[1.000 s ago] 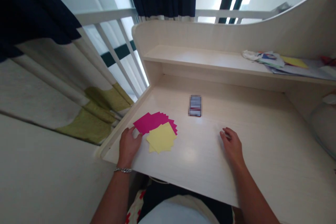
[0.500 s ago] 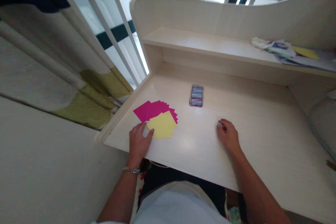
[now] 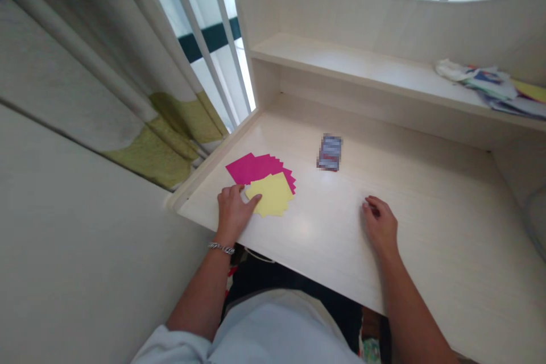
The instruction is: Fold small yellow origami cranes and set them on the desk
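My left hand rests at the left edge of a fanned pile of yellow paper squares. Its thumb lies on the yellow sheets and stands apart from the fingers, which reach along the pile's left side. Partly under the yellow ones, a fan of magenta paper squares spreads behind. On the bare desk to the right, my right hand lies on its side with fingers loosely curled; nothing shows in it. Between the hands and farther back sits a small rectangular item, blurred by pixelation.
The pale wooden desk has a raised shelf along its back. Papers and a crumpled white item lie on the shelf's right end. A curtain and white railing border the left side.
The camera view has shifted, so the desk and its things appear a little farther right and slightly higher. Both hands keep nearly the same places; the papers look unmoved.
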The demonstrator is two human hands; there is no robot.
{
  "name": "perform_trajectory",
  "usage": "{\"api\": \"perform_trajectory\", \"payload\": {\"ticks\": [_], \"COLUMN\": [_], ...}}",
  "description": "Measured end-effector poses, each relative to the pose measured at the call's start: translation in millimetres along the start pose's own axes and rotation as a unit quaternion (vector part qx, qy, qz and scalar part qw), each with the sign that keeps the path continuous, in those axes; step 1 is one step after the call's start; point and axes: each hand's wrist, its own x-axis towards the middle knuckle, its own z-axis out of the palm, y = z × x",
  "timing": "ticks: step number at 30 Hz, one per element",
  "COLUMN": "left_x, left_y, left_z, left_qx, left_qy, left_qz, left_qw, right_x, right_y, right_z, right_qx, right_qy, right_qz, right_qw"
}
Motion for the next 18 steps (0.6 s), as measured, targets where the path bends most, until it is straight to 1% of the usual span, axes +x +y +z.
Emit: {"api": "perform_trajectory", "payload": {"ticks": [5, 9, 12, 15, 18], "left_x": [6, 10, 12, 11, 10], "left_y": [2, 3, 5, 7, 8], "left_z": [2.9, 1.3, 0.9, -0.5, -7.2], "left_qx": [0.039, 0.037, 0.009, -0.04, -0.079], "left_qy": [-0.008, -0.015, -0.005, -0.012, -0.009], "left_qz": [-0.007, -0.022, -0.03, -0.043, -0.054], "left_qw": [0.999, 0.999, 1.0, 0.998, 0.995], "right_x": [0, 0, 0, 0, 0], "right_y": [-2, -2, -1, -1, -1], "right_z": [0, 0, 0, 0, 0], "right_qx": [0.011, 0.017, 0.013, 0.011, 0.01], "right_qy": [0.0, 0.0, -0.006, -0.01, -0.009], "right_qz": [0.006, 0.01, 0.015, 0.016, 0.013], "right_qw": [1.0, 1.0, 1.0, 1.0, 1.0]}}
